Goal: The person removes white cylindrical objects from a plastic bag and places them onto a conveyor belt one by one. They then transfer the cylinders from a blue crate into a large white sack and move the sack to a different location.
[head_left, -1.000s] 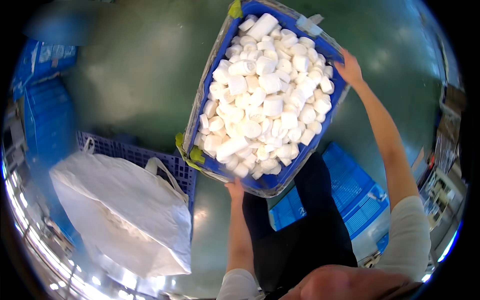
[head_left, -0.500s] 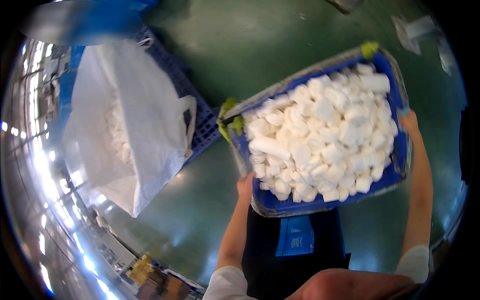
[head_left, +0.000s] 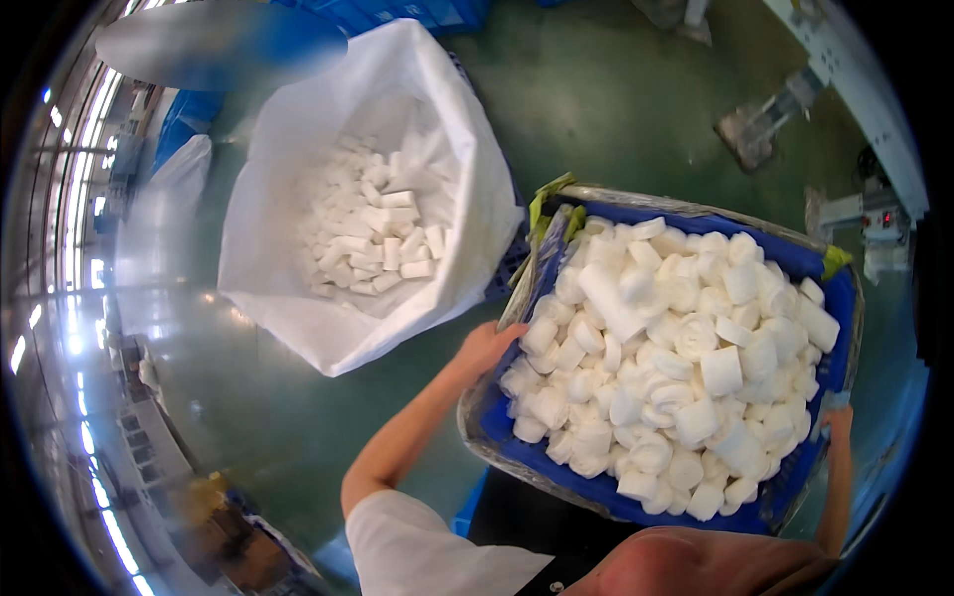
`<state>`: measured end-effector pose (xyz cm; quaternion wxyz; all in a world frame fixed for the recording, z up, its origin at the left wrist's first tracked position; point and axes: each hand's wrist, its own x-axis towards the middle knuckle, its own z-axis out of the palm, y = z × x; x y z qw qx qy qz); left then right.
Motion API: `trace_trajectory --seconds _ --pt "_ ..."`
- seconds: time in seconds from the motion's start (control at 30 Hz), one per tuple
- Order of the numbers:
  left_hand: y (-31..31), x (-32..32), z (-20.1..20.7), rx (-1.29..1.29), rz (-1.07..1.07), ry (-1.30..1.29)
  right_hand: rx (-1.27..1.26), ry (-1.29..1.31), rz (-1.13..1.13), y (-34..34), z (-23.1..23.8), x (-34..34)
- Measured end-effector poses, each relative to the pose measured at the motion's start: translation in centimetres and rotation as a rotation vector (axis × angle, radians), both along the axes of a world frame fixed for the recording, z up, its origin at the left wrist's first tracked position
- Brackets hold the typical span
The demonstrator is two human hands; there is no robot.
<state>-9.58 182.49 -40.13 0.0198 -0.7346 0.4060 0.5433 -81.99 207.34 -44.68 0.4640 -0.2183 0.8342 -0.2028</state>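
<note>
Head view: one rectangular blue plastic crate [head_left: 840, 298], heaped with too many short white cylindrical rolls [head_left: 676, 368] to count, is held chest-high, its long axis running left to right. The left hand [head_left: 487, 346] and right hand [head_left: 835, 422] each grip an end. One open white woven sack [head_left: 298, 318] stands just left

Factory floor: green floor [head_left: 616, 109], bulk sack [head_left: 288, 298]

The crate [head_left: 833, 298] full of rolls [head_left: 676, 368] sits right of the open sack [head_left: 298, 318], which holds more rolls [head_left: 383, 233]. The left hand [head_left: 487, 348] is on the crate's left rim, the right hand [head_left: 833, 422] on its right rim. A second sack [head_left: 164, 214] lies left of the open one.
</note>
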Motion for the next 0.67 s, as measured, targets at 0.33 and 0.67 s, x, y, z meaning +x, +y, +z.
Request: trace_trajectory --seconds 0.33,0.67 --pt "-10.9 -4.7 5.4 0.164 -0.094 -0.041 -0.102 -0.205 -0.363 1.8 -6.0 1.1" --pt "-13.0 -2.3 4.8 -0.026 0.163 -0.133 -0.198 -0.466 -0.403 -14.6 -18.1 5.0"
